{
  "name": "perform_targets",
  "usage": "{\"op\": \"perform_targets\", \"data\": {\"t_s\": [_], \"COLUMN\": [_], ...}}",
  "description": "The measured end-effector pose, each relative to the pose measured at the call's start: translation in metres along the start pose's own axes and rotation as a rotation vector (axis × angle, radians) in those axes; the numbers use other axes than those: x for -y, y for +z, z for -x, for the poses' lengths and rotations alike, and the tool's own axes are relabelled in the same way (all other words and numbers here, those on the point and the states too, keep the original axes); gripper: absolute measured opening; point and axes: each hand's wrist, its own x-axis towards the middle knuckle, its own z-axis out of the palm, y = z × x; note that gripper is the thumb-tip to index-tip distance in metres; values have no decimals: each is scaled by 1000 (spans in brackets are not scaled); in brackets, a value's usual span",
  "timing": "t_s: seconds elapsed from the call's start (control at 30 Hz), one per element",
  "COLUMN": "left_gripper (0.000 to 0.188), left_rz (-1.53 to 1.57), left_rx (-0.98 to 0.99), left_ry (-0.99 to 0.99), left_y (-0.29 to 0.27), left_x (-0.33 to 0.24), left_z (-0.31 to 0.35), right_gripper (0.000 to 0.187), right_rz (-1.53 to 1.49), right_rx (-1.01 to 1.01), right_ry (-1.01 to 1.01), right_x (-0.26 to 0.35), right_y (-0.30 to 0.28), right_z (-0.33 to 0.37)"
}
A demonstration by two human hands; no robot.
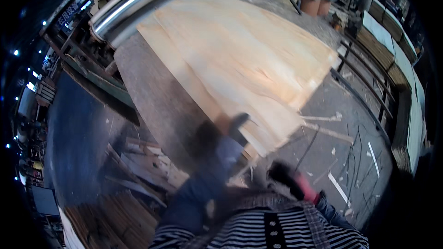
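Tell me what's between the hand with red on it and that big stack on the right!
Between the right hand and the stack, the head view shows grey floor, littered with pale strips and small scraps.

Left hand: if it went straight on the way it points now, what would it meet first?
Most likely the pale wood sheet: the left hand points up across it and overlaps its edge in this view. Motion blur hides whether they touch.
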Motion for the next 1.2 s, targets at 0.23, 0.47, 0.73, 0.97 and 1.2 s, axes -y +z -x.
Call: {"op": "perform_targets", "data": {"t_s": [0.23,0.47,0.73,0.97,1.2], "left_gripper": [27,47,39,40,25], "left_rz": [258,-433,-85,120,-322], "left_rx": [-8,-52,145,13,-90], "left_ry": [61,6,-212,-70,606], "left_y": [121,164,218,282,235], "left_x": [-40,-47,-81,-137,-244], "left_z": [57,40,-20,-60,-10], "right_gripper": [55,39,40,50,35], "right_rz": [-633,-266,-233,-532,-433], "right_rx": [2,-141,-210,-145,-374], "right_ry": [-86,-221,-199,-315,-169], "right_x": [27,65,122,145,120], "right_y": [-68,-109,-196,-234,-368], "right_z": [-25,-38,-65,-106,-190]}}
